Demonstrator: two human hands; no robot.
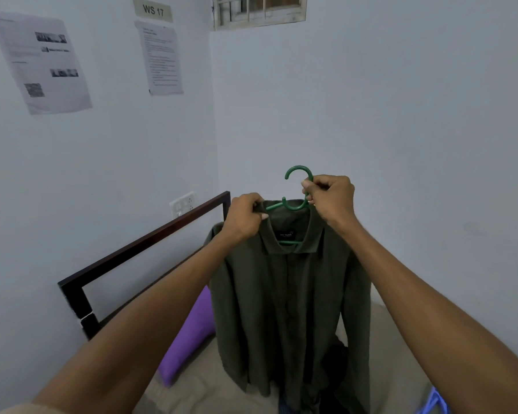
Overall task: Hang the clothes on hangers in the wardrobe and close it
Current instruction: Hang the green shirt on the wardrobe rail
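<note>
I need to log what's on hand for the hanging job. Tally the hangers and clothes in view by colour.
Green plastic hanger, gripped at its neck by the right hand: 1
Blue plastic hanger at the frame's lower right edge: 1
Dark olive collared shirt, its collar pinched by the left hand: 1
Total: 3

Below the right hand's [331,198] grip, most of the green hanger [299,186] is hidden inside the shirt [290,309]; the shirt's hem runs off the bottom edge. The wall papers' [162,58] print is illegible.
</note>
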